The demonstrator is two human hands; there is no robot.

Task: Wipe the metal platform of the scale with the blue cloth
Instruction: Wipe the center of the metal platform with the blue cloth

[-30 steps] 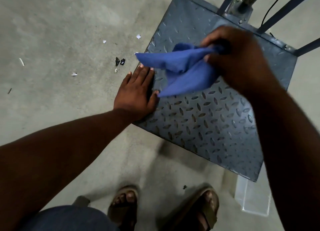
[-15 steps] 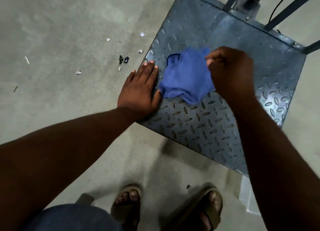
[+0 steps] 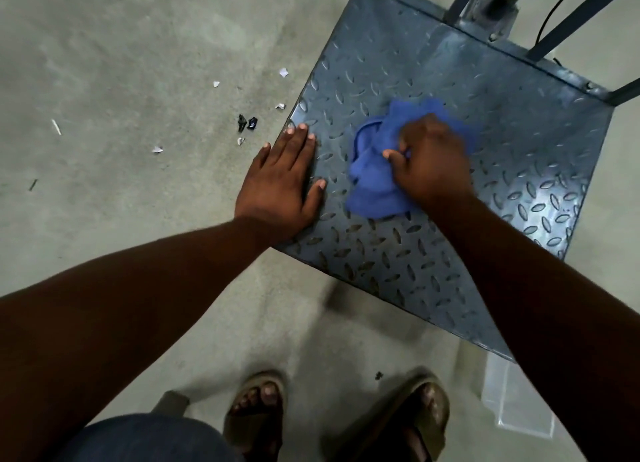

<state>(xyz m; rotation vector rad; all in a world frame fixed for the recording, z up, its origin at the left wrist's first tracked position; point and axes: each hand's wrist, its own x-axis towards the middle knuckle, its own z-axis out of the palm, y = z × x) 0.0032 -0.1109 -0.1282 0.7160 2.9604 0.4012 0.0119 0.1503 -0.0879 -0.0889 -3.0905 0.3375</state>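
Lowered since earlier, right hand (image 3: 431, 160) presses bunched blue cloth (image 3: 372, 181) onto platform (image 3: 381, 253).

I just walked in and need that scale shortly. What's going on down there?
A person is standing over the scale and wiping its metal platform. The right hand grips a bunched blue cloth and presses it onto the middle of the plate. The left hand lies flat, fingers straight, on the platform's left edge. Small paper scraps and dark bits lie on the concrete floor beside it.
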